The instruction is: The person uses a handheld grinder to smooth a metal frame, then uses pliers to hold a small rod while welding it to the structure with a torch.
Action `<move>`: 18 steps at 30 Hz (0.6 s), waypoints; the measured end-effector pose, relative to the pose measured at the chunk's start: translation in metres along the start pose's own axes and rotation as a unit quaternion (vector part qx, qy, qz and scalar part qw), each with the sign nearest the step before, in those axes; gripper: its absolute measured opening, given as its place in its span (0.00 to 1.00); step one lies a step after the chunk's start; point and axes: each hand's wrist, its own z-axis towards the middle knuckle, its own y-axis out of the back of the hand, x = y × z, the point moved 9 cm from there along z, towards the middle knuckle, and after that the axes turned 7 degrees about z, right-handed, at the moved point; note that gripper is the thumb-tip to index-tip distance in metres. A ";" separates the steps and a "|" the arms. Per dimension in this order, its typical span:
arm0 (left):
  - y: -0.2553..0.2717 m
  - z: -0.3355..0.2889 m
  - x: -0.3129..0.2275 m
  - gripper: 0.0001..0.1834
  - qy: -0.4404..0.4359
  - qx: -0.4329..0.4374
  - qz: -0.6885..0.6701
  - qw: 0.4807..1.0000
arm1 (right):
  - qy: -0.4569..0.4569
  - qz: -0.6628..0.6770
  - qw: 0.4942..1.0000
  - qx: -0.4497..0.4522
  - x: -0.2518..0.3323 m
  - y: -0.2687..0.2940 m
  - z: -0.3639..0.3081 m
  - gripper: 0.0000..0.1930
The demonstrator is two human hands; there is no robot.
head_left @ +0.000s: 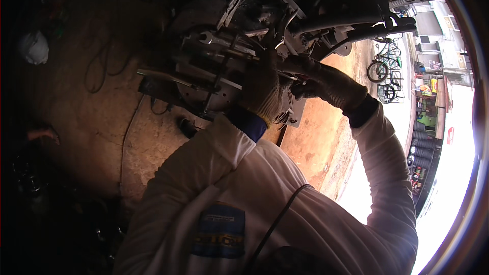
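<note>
Both my hands wear knitted work gloves and reach into a dark metal assembly of tubes, rods and plates (221, 99). My left hand (262, 89) is among the parts, with one finger stretched upward along the metal; its other fingers are lost in shadow. Coming in from the right, my right hand (331, 82) meets it at the same spot. Its fingers are bent and closed around something small by a thin light rod (288, 76), which I cannot make out. Left of my left hand, a metal tube (173, 77) juts out sideways.
Thick dark tubes (356, 24) extend above my right hand. A cable (124, 147) lies on the brown ground (81, 137) at left, and a white bundle (34, 48) sits farther off. Beyond the bright opening stand a bicycle (384, 71) and stacked tyres (422, 147). Another person's hand (43, 134) shows at far left.
</note>
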 end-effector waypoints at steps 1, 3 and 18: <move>-0.014 0.002 0.024 0.45 0.057 -0.002 -0.185 0.981 | 0.012 -0.029 0.999 -0.005 0.005 -0.002 -0.002 0.26; -0.031 0.003 0.049 0.38 0.131 -0.018 -0.402 0.906 | 0.035 -0.087 0.996 -0.012 0.012 -0.005 -0.001 0.26; -0.048 -0.002 0.064 0.35 0.091 -0.011 -0.276 0.957 | -0.028 -0.010 0.999 -0.033 -0.003 -0.002 0.005 0.25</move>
